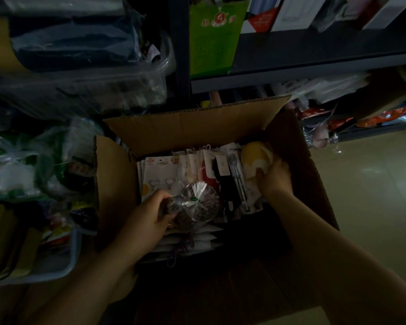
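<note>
An open cardboard box [117,184] sits in front of me in dim light, filled with several upright carded packets [164,170]. My left hand [148,214] grips a round dark bundle wrapped in clear plastic [198,205] above the packets. At the box's right side my right hand [274,177] holds a round yellow and white item [256,158], fingers curled around its lower edge.
A grey bin [63,261] of bagged goods stands at the left, with clear plastic bags [21,165] above it. Dark metal shelving [291,73] with boxes and a green bag [213,36] runs behind the box. Pale floor [373,184] lies to the right.
</note>
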Available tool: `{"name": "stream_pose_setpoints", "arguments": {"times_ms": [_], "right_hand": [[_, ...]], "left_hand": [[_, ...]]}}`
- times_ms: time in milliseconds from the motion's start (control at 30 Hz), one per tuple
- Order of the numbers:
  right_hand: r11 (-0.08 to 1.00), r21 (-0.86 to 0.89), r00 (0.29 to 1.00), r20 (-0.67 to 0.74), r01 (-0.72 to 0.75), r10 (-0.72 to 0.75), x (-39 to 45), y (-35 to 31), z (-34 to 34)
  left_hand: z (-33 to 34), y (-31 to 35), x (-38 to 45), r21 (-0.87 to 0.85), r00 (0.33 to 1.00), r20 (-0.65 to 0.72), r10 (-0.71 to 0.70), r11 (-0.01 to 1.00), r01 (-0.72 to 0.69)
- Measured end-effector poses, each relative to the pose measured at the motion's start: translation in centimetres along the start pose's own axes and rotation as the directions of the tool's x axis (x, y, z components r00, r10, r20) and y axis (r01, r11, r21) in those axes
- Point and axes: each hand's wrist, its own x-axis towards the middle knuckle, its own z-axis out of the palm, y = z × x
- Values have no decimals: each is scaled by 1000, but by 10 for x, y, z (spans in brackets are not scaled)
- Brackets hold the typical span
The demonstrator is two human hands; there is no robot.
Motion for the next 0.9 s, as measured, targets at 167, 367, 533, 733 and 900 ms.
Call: {"name": "stream_pose_setpoints", "arguments": {"times_ms": [167,367,533,733,900], "right_hand": [[995,-70,993,-105,-70,62,26,3,15],[1000,29,995,-96,-12,15,-5,-18,-14],[818,567,995,70,-101,75,-63,-38,-48],[484,786,907,419,-385,41,-126,-61,-83],[265,842,868,495,-470,-34,-171,-103,-103]], "left_hand": [[-1,-16,-7,-102,996,-58,-68,993,62],[-5,-17,-9,-177,989,-76,-128,978,113],[-22,4,-15,-223,981,-116,-156,967,128],[-58,23,-43,-313,955,-258,-148,948,62],[-109,19,-77,-426,919,-350,-180,905,15]]}}
